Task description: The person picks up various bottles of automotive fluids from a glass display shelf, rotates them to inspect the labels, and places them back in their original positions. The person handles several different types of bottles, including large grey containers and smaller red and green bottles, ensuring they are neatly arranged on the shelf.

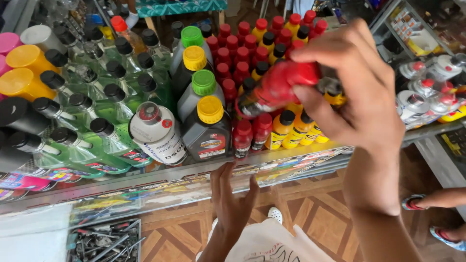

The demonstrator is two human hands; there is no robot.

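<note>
A small red bottle point(274, 90) with a red cap is held tilted, nearly on its side, above rows of matching red bottles point(238, 58); its dark label appears partly blurred.

Red bottle point(276, 90) with red cap — grey bottles point(206, 128) capped yellow, green.

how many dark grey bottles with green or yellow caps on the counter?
4, in one row running front to back: yellow cap nearest the counter edge, green cap behind it, yellow cap next, green cap farthest. More may be hidden behind.
</note>
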